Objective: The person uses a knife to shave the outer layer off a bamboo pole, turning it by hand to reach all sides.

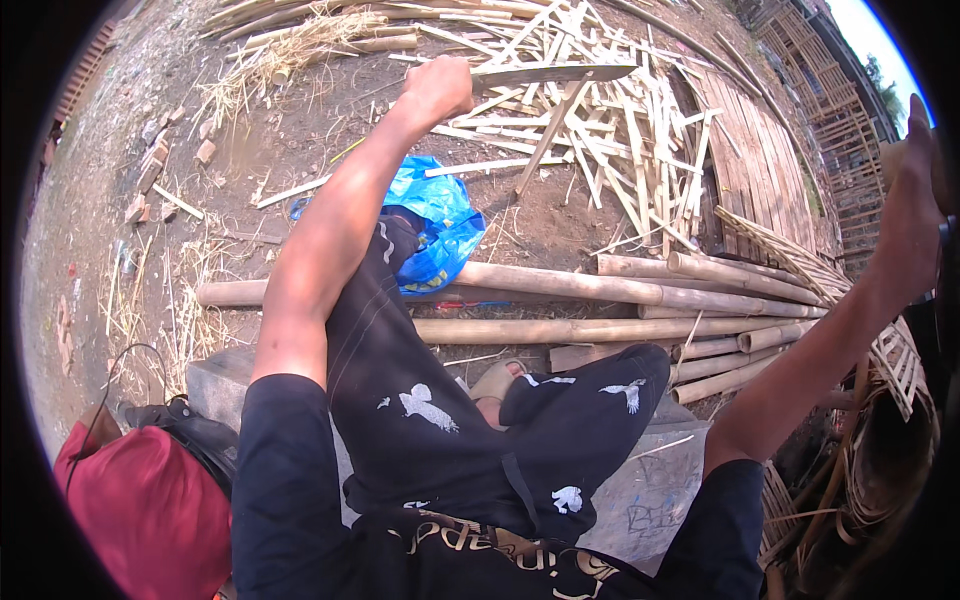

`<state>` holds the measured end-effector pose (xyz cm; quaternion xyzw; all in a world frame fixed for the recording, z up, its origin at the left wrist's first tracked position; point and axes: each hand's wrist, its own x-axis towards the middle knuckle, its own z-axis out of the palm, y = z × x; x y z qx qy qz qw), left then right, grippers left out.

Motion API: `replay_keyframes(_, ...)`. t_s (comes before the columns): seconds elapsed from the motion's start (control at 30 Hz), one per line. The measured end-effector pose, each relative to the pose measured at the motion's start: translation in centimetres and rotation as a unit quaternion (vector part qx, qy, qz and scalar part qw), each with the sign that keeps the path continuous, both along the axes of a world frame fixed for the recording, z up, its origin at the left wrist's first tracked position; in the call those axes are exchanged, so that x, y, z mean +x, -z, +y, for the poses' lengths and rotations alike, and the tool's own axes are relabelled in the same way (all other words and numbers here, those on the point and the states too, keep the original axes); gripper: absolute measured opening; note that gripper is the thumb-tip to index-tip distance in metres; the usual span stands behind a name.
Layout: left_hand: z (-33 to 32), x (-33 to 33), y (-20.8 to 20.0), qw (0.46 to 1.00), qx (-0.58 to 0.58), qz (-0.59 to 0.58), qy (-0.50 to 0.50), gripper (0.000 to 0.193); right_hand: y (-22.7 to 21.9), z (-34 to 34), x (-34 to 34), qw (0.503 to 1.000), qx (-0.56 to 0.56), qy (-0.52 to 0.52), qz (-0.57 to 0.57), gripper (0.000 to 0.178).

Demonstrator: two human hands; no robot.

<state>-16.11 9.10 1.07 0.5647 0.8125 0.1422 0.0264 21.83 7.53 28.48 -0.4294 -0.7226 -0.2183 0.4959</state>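
My left arm reaches far forward, and my left hand is closed round the handle of a long knife. Its blade points right, above a heap of split bamboo strips. Out at the right rim, my right hand is raised, with one finger or thumb pointing up. A pale patch shows beside it; what it is, and whether the hand holds it, I cannot make out. Over my left knee lies a crumpled blue plastic bag.
Bamboo poles lie across the ground past my feet. I sit on a grey block. Woven bamboo panels and a slatted fence stand right. Dark red fabric is close on my left. Broken bricks lie far left.
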Motion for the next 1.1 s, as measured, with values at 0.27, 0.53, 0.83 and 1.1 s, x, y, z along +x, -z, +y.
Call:
replay_keyframes(0.27,0.9,1.2,1.5,1.000,-0.025,-0.007,0.011,0.030,27.7,3.5,-1.7,0.846,-0.519,-0.076,-0.097,0.100)
replay_keyframes(0.53,0.9,-1.3,4.6,0.999,-0.017,-0.021,-0.017,0.028,12.7,2.6,2.5,0.267,-0.711,-0.435,0.484,0.062)
replay_keyframes(0.83,-0.7,1.1,1.9,0.999,-0.032,-0.025,-0.010,0.037,3.7,-5.7,7.4,0.597,-0.456,-0.566,0.340,0.073)
replay_keyframes(1.1,0.5,5.8,0.1,0.997,0.063,-0.005,0.049,0.023,5.4,-8.6,14.9,0.602,-0.410,-0.588,0.352,0.084)
